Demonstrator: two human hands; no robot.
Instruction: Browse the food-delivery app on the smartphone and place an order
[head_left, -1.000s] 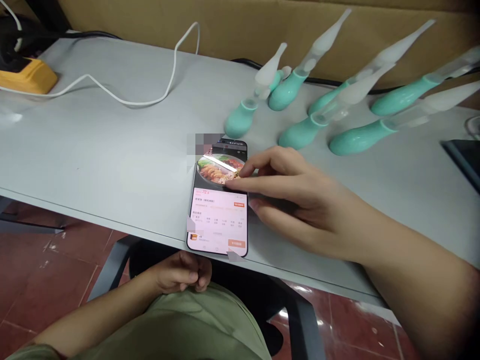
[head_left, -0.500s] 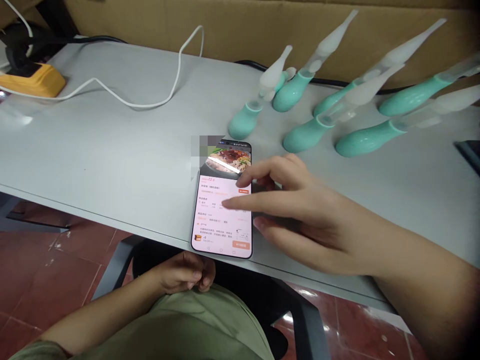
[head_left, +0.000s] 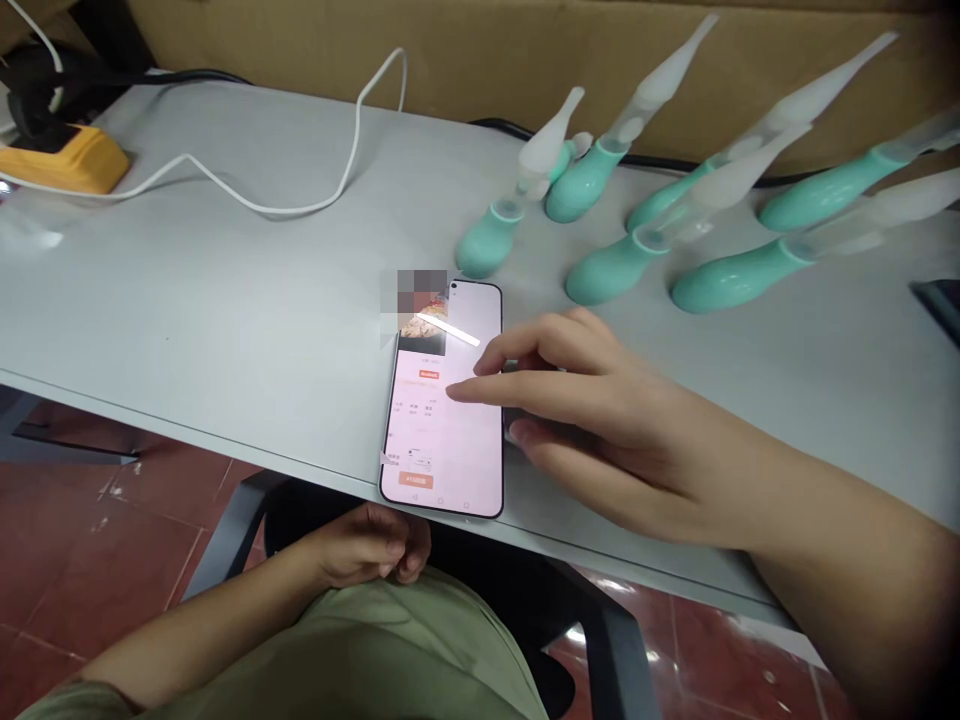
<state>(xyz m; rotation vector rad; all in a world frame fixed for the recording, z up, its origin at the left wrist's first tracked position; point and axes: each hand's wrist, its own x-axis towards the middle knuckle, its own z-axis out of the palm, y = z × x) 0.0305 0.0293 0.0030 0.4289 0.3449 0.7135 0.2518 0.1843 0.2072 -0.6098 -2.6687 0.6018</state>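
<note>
A smartphone (head_left: 442,430) lies flat at the near edge of the grey table (head_left: 225,300), its screen lit with a pink and white page. My right hand (head_left: 592,410) reaches in from the right, fingers stretched out and apart, the index fingertip touching the middle of the screen. It holds nothing. My left hand (head_left: 371,548) rests in my lap below the table edge, its fingers loosely curled with nothing visible in them.
Several teal squeeze bulbs with translucent white nozzles (head_left: 615,265) lie in a group at the back right. A white cable (head_left: 300,205) loops across the table from a yellow power strip (head_left: 64,160) at far left. Cardboard (head_left: 450,50) lines the back. A dark object (head_left: 941,300) sits at right.
The page on the phone screen has scrolled upward; the food picture has moved to the top. My right index finger has shifted slightly on the screen. The left hand has stayed put.
</note>
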